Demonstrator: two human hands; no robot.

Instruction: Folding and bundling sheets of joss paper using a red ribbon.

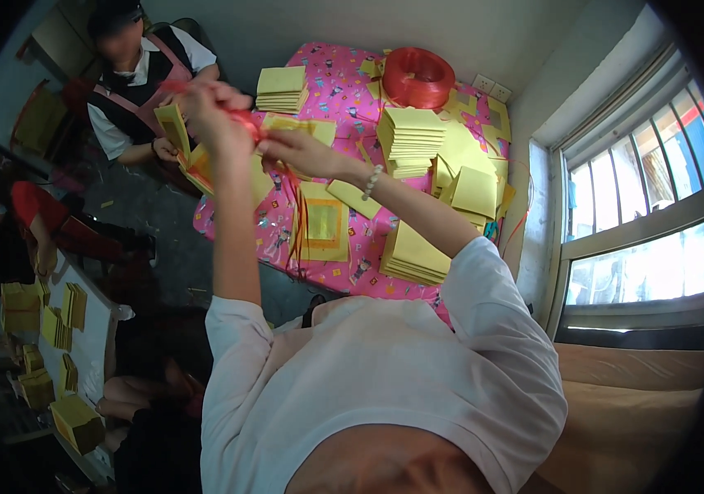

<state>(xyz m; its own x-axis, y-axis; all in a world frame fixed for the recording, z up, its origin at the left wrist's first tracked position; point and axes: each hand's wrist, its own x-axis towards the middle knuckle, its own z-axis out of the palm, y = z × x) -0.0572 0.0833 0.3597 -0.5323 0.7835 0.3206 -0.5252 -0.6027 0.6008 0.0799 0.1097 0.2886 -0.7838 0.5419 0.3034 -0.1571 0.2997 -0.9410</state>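
Observation:
My left hand [210,119] is raised at the far left of the pink table, its fingers closed and a little blurred around bunched red plastic string [243,123]. Close by on the right, my right hand [306,155] pinches the same string, a bead bracelet on its wrist. Loose red strands [299,210] dangle from there over a yellow paper sheet with an orange square [324,226]. Behind my left forearm, yellow paper pieces [172,128] are partly hidden; a co-worker's hand [165,150] holds them.
Yellow paper stacks [412,136] and a big red string coil [418,76] stand on the pink patterned tablecloth [331,70]. The co-worker [150,90] is at the far left. On the left, other people sit by a white table [92,329] with yellow bundles. A barred window [640,173] is at right.

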